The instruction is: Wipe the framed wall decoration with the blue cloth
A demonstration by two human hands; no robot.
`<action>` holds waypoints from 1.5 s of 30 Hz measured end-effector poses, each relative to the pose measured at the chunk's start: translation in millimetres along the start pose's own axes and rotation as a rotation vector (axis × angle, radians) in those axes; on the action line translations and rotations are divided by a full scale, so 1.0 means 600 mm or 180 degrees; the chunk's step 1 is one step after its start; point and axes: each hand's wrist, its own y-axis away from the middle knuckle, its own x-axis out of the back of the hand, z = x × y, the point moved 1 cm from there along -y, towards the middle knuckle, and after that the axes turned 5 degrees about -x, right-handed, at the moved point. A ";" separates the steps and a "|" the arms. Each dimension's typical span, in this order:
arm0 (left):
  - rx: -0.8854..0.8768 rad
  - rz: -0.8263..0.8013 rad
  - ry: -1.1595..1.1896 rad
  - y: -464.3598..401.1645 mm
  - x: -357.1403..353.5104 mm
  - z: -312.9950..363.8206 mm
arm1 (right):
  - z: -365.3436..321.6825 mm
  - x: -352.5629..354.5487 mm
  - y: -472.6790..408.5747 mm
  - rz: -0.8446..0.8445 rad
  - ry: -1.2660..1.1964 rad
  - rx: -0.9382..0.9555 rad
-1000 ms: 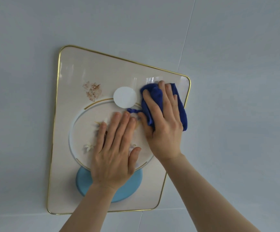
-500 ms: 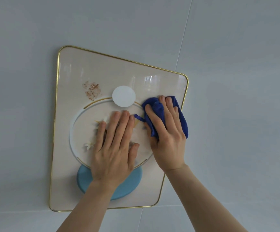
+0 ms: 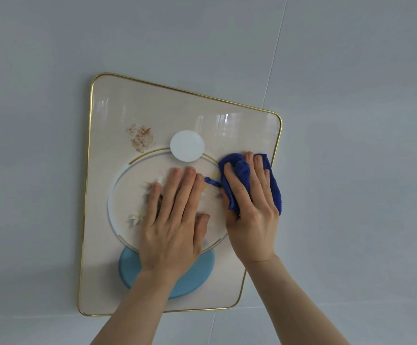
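The grey wall (image 3: 352,120) carries everything here, and a thin vertical seam is seen in it to the right. The framed wall decoration (image 3: 132,108) is mounted flat on this wall, with a thin gold rim around a pale, glossy face. Window reflections are seen near its upper right corner, so the face is judged to be hard, smooth and rather slippery, probably glass or acrylic, and therefore fragile under strong pressure. It is also judged that the piece could swing or shift on its hanging if it is pushed sideways.

The left hand (image 3: 172,220) is laid flat and open on the middle of the face, over the oval motif, grasping nothing. It is judged to steady the frame. The right hand (image 3: 249,210) is pressed against the face near the right edge, with its fingers spread over the blue cloth (image 3: 273,185), which is held bunched under the palm. The cloth looks soft, light and pliable, and a small twisted tail of it is seen sticking out to the left.

The cloth is best kept gathered under the whole palm, and the frame is best steadied by the flat face or by the rim.
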 end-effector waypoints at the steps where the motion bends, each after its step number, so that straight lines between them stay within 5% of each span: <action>1: -0.0005 0.0003 0.0002 0.000 0.000 0.000 | 0.002 0.001 0.003 -0.0003 0.0016 -0.0019; 14: 0.0016 0.0033 0.0078 0.000 0.002 0.000 | 0.044 0.040 0.088 -0.0465 0.0217 -0.0049; 23: -0.0111 -0.0572 0.0312 -0.010 0.064 -0.013 | 0.007 0.094 0.098 -0.0897 0.0287 -0.0429; 26: -0.0121 -0.0840 0.0461 -0.019 0.092 -0.019 | -0.003 0.126 0.110 -0.1452 0.0136 -0.1165; 29: -0.0096 -0.1002 0.0815 -0.029 0.118 -0.027 | -0.009 0.152 0.110 -0.1687 -0.0394 -0.2553; 34: -0.0059 -0.0501 0.0903 -0.047 0.152 -0.080 | -0.018 0.183 0.060 -0.1153 -0.1436 -0.3774; 39: 0.0501 -0.0273 0.0710 -0.067 0.154 -0.163 | -0.082 0.172 -0.040 -0.0773 -0.1878 -0.2975; 45: 0.0602 -0.0227 0.0512 -0.079 0.118 -0.228 | -0.158 0.097 -0.121 -0.0363 -0.1510 -0.1546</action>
